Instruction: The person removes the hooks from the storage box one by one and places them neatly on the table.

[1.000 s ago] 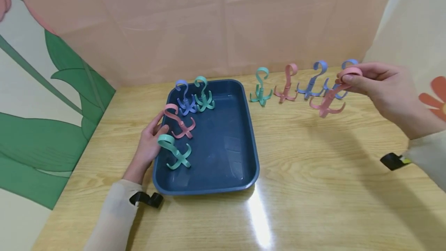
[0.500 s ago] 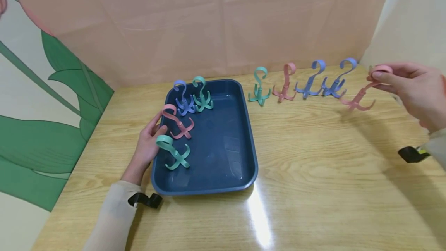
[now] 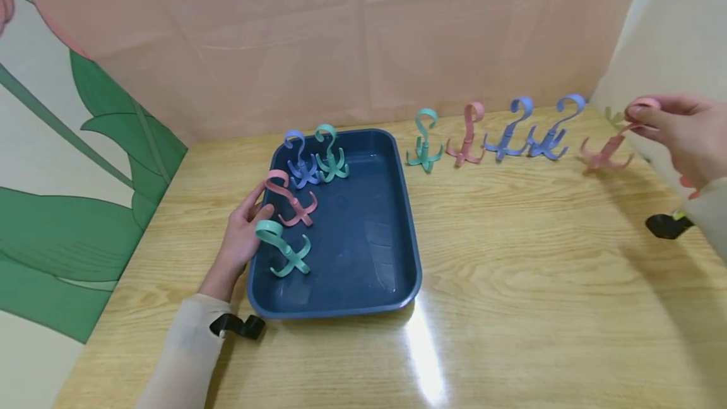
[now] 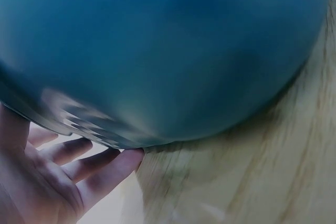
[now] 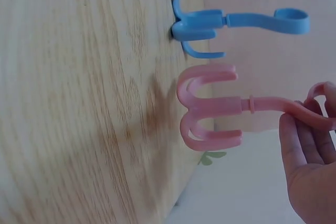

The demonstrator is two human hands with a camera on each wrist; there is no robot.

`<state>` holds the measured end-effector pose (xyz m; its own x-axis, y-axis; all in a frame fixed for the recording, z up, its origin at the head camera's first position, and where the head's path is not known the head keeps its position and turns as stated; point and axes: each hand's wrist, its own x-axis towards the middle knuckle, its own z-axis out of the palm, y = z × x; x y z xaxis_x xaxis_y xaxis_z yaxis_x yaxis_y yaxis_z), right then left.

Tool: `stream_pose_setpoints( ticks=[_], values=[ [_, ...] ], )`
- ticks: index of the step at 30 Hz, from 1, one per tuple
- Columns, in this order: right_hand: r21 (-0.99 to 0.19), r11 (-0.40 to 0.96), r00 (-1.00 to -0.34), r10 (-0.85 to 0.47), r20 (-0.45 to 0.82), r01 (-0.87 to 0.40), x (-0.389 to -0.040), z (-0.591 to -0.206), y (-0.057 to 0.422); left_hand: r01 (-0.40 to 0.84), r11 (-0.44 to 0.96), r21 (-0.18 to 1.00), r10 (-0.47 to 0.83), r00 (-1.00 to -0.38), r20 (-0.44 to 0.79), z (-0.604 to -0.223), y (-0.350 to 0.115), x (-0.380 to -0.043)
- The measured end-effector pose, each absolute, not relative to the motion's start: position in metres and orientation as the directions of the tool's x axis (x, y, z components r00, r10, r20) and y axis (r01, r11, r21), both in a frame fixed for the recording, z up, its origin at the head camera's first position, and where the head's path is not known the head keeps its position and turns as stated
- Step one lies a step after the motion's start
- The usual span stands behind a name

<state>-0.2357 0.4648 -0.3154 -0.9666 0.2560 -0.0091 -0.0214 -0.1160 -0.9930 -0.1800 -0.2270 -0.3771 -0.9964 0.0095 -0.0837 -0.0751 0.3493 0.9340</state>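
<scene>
My right hand (image 3: pixel 695 134) pinches the curved top of a pink four-pronged hanger hook (image 3: pixel 606 151) at the table's far right. Its prongs point up and its base is at or just above the wood; contact cannot be told. Beside it stands a blue hook (image 5: pixel 202 26), one of two. My left hand (image 3: pixel 241 235) holds the left rim of a dark blue tray (image 3: pixel 417 257), thumb at the rim and fingers (image 4: pixel 113 174) against the outer wall. Inside the tray are a blue hook (image 3: pixel 303 166), a green hook (image 3: pixel 332 160), a pink hook (image 3: pixel 298 207) and another green hook (image 3: pixel 292 260).
Along the back of the table, right of the tray, stand a green hook (image 3: pixel 425 147), a pink hook (image 3: pixel 467 141) and two blue hooks, the nearer-left one (image 3: pixel 505 137) included. A pink-covered wall (image 3: pixel 284 49) closes the back; a pale wall (image 3: pixel 681 36) rises at right.
My right hand has carried the pink hook rightward past the blue hooks, then lowered it toward the wood at the row's end. The left hand and tray have stayed put.
</scene>
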Motion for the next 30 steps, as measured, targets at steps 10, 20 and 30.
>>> stream_pose_setpoints(
  ticks=[10, 20, 30],
  values=[
    [-0.95, -0.309, -0.934, 0.349, -0.075, -0.039, -0.262, -0.32, 0.464, -0.085, 0.336, 0.938, 0.011, -0.996, -0.094, -0.377, -0.226, -0.18],
    [-0.96, -0.279, -0.926, 0.361, -0.112, 0.007, -0.269, -0.321, 0.461, -0.08, 0.358, 0.93, -0.003, -0.996, -0.085, -0.377, -0.225, -0.182],
    [-0.958, -0.287, -0.925, 0.361, -0.123, 0.015, -0.276, -0.322, 0.462, -0.074, 0.36, 0.93, -0.009, -0.997, -0.076, -0.379, -0.226, -0.183]
  ],
)
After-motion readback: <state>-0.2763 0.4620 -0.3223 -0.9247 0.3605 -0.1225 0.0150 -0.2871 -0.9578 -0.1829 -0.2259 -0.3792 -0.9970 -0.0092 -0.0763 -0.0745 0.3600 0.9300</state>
